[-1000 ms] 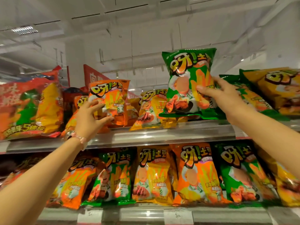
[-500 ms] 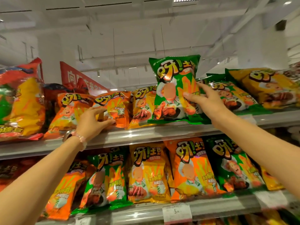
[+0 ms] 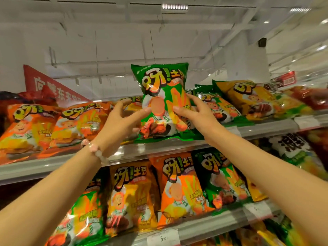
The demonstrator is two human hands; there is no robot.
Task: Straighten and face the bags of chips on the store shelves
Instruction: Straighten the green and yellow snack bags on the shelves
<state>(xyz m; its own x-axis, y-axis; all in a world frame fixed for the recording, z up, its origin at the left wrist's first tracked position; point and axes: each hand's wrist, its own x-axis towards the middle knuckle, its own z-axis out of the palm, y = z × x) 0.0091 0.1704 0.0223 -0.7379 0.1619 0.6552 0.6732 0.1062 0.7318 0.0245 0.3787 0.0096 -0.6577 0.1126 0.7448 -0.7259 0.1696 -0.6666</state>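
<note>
I see the green chip bag (image 3: 165, 102) upright on the top shelf (image 3: 159, 148), front facing out | left hand (image 3: 122, 121) and right hand (image 3: 197, 112) flank it, fingers straight, touching its sides (no curl) | orange bags (image 3: 53, 126) lie tilted left.

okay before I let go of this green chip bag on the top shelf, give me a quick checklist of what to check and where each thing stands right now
1. Green bag upright, front facing out: ok.
2. Bag's bottom edge on the top shelf: ok, it sits near the front lip.
3. Left hand on the bag: ok, thumb touches its left edge; fingers are hidden.
4. Right hand steadying the bag: ok, fingers on its right side.
5. Support behind the bag so that it stays standing: cannot tell, hidden.
6. Neighbouring orange bags faced: not ok, they lie leaning back.
</note>
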